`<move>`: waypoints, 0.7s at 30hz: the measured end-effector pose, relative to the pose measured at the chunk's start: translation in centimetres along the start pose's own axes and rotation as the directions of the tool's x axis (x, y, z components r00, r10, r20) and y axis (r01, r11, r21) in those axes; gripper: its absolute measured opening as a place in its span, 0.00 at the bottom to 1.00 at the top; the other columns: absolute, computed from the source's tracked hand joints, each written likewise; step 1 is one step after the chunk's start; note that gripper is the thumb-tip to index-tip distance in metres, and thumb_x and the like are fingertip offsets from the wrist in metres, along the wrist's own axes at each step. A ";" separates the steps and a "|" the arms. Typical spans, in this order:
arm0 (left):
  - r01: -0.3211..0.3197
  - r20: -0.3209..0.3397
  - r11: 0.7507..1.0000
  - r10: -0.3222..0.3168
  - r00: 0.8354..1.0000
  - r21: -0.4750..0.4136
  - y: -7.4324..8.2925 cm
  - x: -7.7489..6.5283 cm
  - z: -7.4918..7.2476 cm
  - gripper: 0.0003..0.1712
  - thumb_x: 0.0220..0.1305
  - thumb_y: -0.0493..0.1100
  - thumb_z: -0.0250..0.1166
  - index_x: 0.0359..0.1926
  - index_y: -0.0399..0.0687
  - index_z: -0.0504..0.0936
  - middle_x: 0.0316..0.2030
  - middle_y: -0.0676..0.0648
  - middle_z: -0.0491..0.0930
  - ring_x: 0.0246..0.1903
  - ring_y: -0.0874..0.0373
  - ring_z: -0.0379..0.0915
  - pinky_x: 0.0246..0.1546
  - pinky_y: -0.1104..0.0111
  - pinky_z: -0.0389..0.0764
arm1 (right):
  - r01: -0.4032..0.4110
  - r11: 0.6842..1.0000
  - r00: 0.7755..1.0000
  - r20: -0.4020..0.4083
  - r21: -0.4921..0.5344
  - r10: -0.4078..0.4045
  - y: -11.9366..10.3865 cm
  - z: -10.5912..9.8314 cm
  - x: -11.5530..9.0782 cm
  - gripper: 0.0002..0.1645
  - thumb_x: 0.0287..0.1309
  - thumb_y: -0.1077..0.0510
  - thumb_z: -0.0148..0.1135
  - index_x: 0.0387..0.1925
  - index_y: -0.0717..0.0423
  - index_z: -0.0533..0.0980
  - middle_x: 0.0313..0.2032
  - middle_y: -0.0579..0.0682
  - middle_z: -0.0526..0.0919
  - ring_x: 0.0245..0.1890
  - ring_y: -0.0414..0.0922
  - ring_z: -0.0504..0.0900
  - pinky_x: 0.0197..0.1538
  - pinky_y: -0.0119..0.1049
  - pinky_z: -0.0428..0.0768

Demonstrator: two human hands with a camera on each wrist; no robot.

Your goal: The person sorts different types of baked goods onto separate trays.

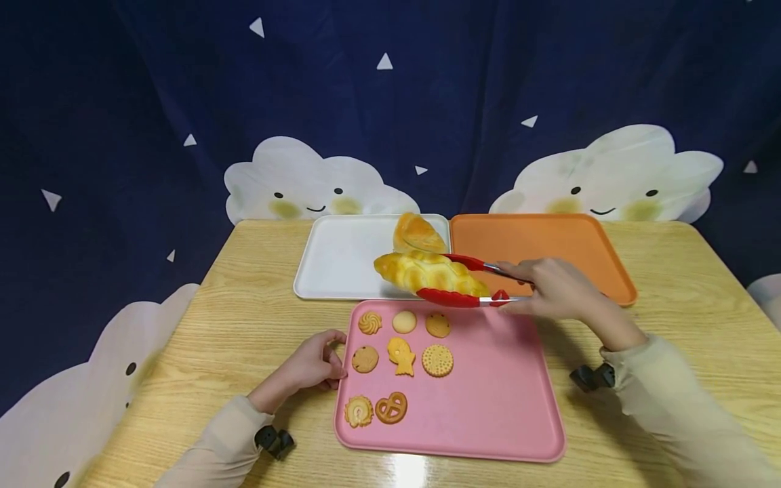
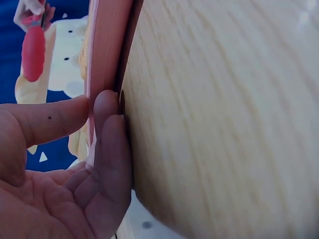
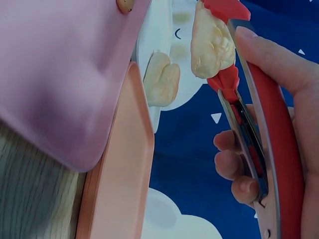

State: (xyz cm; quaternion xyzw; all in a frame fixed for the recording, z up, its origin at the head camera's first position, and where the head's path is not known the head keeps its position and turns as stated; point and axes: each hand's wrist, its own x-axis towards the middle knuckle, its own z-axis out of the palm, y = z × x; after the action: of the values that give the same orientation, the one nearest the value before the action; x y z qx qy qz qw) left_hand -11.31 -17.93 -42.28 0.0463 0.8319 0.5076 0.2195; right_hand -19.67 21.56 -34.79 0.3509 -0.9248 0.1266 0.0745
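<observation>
My right hand (image 1: 552, 288) grips a pair of red-tipped tongs (image 3: 279, 144). Between their red ends is a long braided bread loaf (image 1: 421, 272), held up over the front of the white tray (image 1: 342, 257) and the back edge of the pink tray (image 1: 488, 407). Another golden bread piece (image 1: 417, 234) sits on the white tray's right side, partly behind the loaf. My left hand (image 1: 314, 362) pinches the left rim of the pink tray, thumb at its upper edge and fingers beneath, as the left wrist view shows.
Several cookies fill the pink tray's left half, among them a fish-shaped cookie (image 1: 401, 356) and a pretzel (image 1: 391, 408). An orange tray (image 1: 537, 237) adjoins the white one at the back right. All stand on a wooden table (image 1: 244, 305) before a dark blue curtain (image 1: 390, 115).
</observation>
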 end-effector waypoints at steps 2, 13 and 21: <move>-0.007 0.001 1.000 0.007 1.000 -0.003 0.1 -0.1 -0.1 0.27 0.50 0.26 0.62 0.52 0.31 0.65 0.18 0.46 0.73 0.15 0.57 0.72 0.14 0.66 0.73 | -0.006 1.000 1.000 -0.001 0.006 0.006 0.0 0.2 0.5 0.43 0.35 0.33 0.69 0.51 0.56 0.77 0.15 0.39 0.61 0.15 0.36 0.56 0.19 0.31 0.56; -0.022 0.006 1.000 0.022 1.000 -0.009 0.1 -0.1 -0.1 0.27 0.50 0.26 0.62 0.52 0.30 0.65 0.18 0.46 0.73 0.15 0.57 0.72 0.14 0.65 0.73 | -0.066 0.998 0.997 0.039 0.014 0.066 -0.1 0.3 3.4 0.41 0.38 0.38 0.70 0.53 0.56 0.75 0.14 0.42 0.66 0.16 0.40 0.64 0.20 0.34 0.61; -0.006 0.002 1.000 0.006 1.000 -0.007 0.3 -0.1 0.0 0.27 0.50 0.26 0.62 0.52 0.31 0.66 0.18 0.46 0.73 0.16 0.57 0.72 0.15 0.67 0.74 | -0.093 0.996 0.993 0.078 -0.013 0.094 -0.5 0.5 5.5 0.41 0.39 0.39 0.69 0.55 0.55 0.73 0.14 0.43 0.66 0.16 0.42 0.64 0.21 0.35 0.61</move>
State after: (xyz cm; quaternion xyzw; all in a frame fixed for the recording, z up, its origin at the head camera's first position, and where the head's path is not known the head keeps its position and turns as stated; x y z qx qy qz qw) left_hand -11.28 -17.86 -42.02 0.0487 0.8296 0.5113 0.2190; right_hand -23.47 17.57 -33.97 0.3116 -0.9430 0.1116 0.0340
